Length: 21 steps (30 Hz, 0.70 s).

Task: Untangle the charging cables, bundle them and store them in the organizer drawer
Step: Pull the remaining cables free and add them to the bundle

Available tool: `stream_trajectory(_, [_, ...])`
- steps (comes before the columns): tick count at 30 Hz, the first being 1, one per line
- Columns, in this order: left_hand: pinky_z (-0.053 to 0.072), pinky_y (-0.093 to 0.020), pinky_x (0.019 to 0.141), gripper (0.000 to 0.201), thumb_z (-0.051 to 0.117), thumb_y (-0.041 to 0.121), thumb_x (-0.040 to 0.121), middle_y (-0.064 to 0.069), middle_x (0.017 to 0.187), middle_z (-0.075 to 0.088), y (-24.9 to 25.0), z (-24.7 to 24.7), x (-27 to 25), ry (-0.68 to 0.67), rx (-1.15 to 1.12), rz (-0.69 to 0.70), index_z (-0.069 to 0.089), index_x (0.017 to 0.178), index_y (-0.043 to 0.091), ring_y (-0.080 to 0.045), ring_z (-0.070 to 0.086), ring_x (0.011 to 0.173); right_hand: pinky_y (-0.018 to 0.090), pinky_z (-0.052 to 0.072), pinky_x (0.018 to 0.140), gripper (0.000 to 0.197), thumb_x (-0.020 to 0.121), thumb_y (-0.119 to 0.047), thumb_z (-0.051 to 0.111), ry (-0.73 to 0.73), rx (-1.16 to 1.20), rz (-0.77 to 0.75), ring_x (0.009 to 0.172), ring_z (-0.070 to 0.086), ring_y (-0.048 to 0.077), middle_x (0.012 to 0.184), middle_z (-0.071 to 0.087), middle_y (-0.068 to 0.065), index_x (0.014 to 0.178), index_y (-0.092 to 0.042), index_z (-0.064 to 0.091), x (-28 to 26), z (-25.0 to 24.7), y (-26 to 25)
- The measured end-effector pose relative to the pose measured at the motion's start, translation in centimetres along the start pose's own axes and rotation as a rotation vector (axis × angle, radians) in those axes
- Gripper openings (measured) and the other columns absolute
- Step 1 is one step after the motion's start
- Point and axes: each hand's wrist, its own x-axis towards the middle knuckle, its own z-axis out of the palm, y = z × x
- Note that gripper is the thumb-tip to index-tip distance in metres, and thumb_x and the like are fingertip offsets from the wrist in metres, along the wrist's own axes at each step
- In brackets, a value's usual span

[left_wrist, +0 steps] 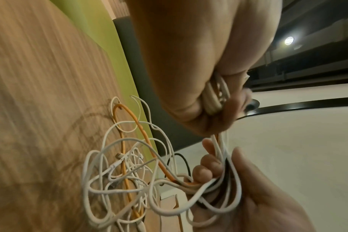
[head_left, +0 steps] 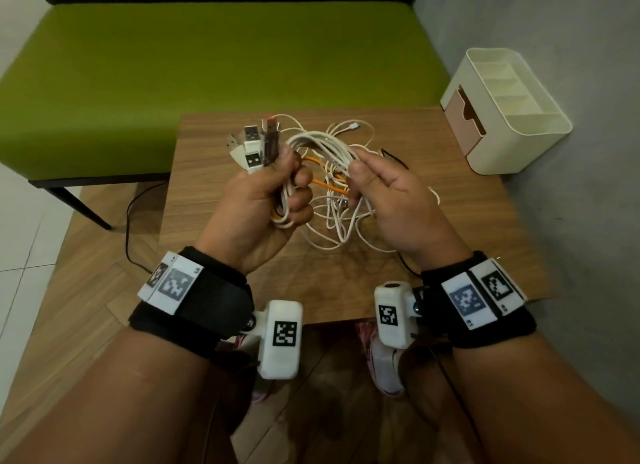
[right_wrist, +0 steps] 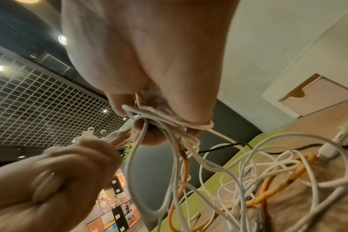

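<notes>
Gripping smooth white cables, both hands; one apparently braided orange.

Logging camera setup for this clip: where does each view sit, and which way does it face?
Head: worn up top, looking down at the table, both forearms and hands.
Left wrist: along the left hand gripping white cables; the right hand's fingers show.
Right wrist: along the right hand pinching cable loops, facing the organizer drawer.
All share the orange cable tangle.
</notes>
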Motion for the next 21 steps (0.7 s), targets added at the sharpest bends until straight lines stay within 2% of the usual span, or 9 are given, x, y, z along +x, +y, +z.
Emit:
stream_trajectory(3, [0.053,-0.024,0.078,0.018,0.046,0.011,0.1,-0.008,0.089,0.069,-1.2,0.3,0.6,0.168,0.112,0.093,0.063,0.094,0.007,-0.018,0.067,0.087,0.017,0.047,0.067,0.028,0.103,-0.029,0.048,0.042,-0.033,0.023,0.064,0.056,-0.002,0.062,0.059,-0.021,0.124,-0.021,0.065,-0.1,0.7,-0.1])
stream_trajectory(5, [0.054,-0.031,0.09,0.02,0.043,0.008,0.101,-0.015,0.106,0.07,-2.1,0.8,0.8,0.169,0.09,0.109,0.061,0.104,0.0,-0.024,0.068,0.102,0.022,0.049,0.066,0.025,0.103,-0.028,0.049,0.058,-0.029,0.018,0.063,0.056,-0.001,0.066,0.062,-0.017,0.119,-0.021,0.066,-0.2,1.3,-0.3])
stream_trajectory(7, [0.055,-0.034,0.089,0.027,0.041,0.009,0.101,-0.023,0.118,0.065,-2.6,1.2,0.8,0.134,0.038,0.113,0.057,0.115,-0.008,-0.03,0.066,0.107,0.026,0.052,0.071,0.028,0.102,-0.029,0.05,0.097,-0.008,0.024,0.066,0.059,-0.001,0.074,0.066,-0.01,0.124,-0.021,0.065,-0.4,1.7,-0.4])
stream_trajectory(10, [0.053,-0.034,0.081,0.035,0.04,0.007,0.101,-0.028,0.122,0.062,-3.0,1.8,0.9,0.117,0.008,0.139,0.048,0.128,-0.015,-0.036,0.06,0.107,0.009,0.045,0.075,0.032,0.102,-0.028,0.051,0.183,-0.024,0.024,0.075,0.058,-0.015,0.08,0.063,-0.022,0.13,-0.018,0.062,-0.7,2.0,-0.4])
stream_trajectory(13, [0.051,-0.037,0.087,0.034,0.041,0.003,0.1,-0.025,0.121,0.063,-3.4,2.1,0.9,0.159,0.024,0.15,0.049,0.129,-0.012,-0.033,0.062,0.108,0.001,0.041,0.07,0.031,0.101,-0.027,0.052,0.221,-0.013,0.031,0.074,0.054,-0.024,0.076,0.058,-0.029,0.129,-0.018,0.063,-0.9,2.2,-0.4])
stream_trajectory(15, [0.052,-0.038,0.088,0.034,0.043,0.002,0.099,-0.025,0.12,0.062,-3.6,2.2,0.9,0.181,0.028,0.152,0.048,0.131,-0.01,-0.033,0.061,0.108,0.001,0.042,0.071,0.03,0.101,-0.027,0.053,0.228,0.002,0.027,0.074,0.056,-0.021,0.077,0.061,-0.026,0.127,-0.019,0.065,-1.0,2.4,-0.5])
stream_trajectory(17, [0.052,-0.04,0.091,0.03,0.043,0.001,0.099,-0.022,0.117,0.063,-3.7,2.3,0.9,0.17,0.028,0.156,0.052,0.127,-0.007,-0.031,0.062,0.107,0.003,0.043,0.079,0.03,0.101,-0.025,0.053,0.248,-0.018,-0.007,0.087,0.058,-0.015,0.095,0.066,-0.019,0.126,-0.016,0.066,-1.0,2.8,-0.6])
stream_trajectory(19, [0.053,-0.04,0.093,0.026,0.043,0.002,0.099,-0.019,0.112,0.065,-3.7,2.5,0.8,0.137,0.036,0.153,0.056,0.122,-0.003,-0.029,0.065,0.106,0.014,0.044,0.09,0.03,0.1,-0.027,0.052,0.284,-0.111,-0.084,0.104,0.057,0.001,0.109,0.065,-0.01,0.12,-0.013,0.069,-1.1,3.2,-0.5])
stream_trajectory(21, [0.051,-0.043,0.096,0.028,0.044,0.003,0.099,-0.022,0.114,0.064,-3.7,2.5,0.6,0.113,0.061,0.153,0.054,0.124,-0.005,-0.032,0.064,0.109,0.029,0.043,0.095,0.03,0.097,-0.033,0.05,0.324,-0.204,-0.112,0.109,0.05,0.016,0.109,0.057,-0.008,0.107,-0.014,0.071,-1.1,3.3,-0.1])
